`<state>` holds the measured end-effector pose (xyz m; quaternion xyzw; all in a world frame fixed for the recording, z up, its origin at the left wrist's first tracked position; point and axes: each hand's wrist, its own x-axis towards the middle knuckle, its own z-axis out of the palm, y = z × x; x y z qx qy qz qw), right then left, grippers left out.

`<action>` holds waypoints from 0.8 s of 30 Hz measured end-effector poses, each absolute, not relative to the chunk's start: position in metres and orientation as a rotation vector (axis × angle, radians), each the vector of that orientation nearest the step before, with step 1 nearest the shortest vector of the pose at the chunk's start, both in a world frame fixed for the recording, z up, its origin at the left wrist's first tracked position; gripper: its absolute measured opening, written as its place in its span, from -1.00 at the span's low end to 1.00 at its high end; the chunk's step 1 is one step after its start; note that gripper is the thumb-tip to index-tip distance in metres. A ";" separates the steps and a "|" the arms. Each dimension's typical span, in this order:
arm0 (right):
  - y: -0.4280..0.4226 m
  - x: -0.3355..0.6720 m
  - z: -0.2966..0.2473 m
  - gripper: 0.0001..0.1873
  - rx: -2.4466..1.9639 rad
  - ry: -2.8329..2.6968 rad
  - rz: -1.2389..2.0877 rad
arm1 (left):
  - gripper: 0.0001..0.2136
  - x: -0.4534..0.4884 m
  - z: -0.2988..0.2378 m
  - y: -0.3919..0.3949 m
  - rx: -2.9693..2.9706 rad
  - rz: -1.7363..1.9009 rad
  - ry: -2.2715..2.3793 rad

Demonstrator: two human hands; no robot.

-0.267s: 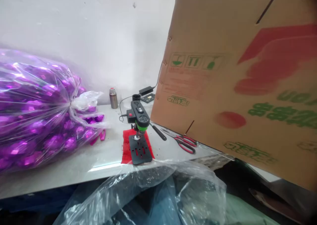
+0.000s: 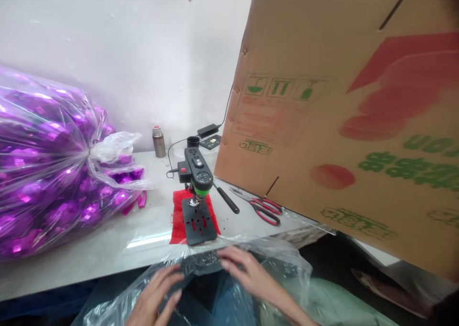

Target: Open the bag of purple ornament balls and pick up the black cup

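Note:
A clear plastic bag hangs at the table's front edge with its mouth spread wide. Over its left side is my left hand, fingers and thumb apart, nothing in it. My right hand reaches in from the lower right above the bag's rim, its fingers stretched out and slightly blurred; whether they touch the film I cannot tell. Just beyond both hands stands a small black and green bench drill press with a slotted black base. Under that base lies a red cloth.
Scissors with red and black handles lie right of the drill press. A large cardboard box rises on the right. On the left sits a tied bag of shiny purple ornaments. A metal flask and a power adapter are at the back.
Both my hands have come into view from below, over the bag's mouth. The drill press and ornament bag appear slightly further left as the view shifts.

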<state>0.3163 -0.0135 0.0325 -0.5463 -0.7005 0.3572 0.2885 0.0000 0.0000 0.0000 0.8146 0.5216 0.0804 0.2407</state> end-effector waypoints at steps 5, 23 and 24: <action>0.076 0.318 0.023 -0.60 -1.486 -1.669 0.641 | -0.69 0.065 -0.003 0.066 2.438 0.796 1.492; 0.183 0.265 -0.015 -0.80 -1.269 -1.732 0.605 | -0.80 0.042 -0.026 0.059 2.856 1.028 1.407; 0.183 0.264 -0.016 -0.80 -1.276 -1.730 0.601 | -0.80 0.039 -0.025 0.060 2.862 1.018 1.398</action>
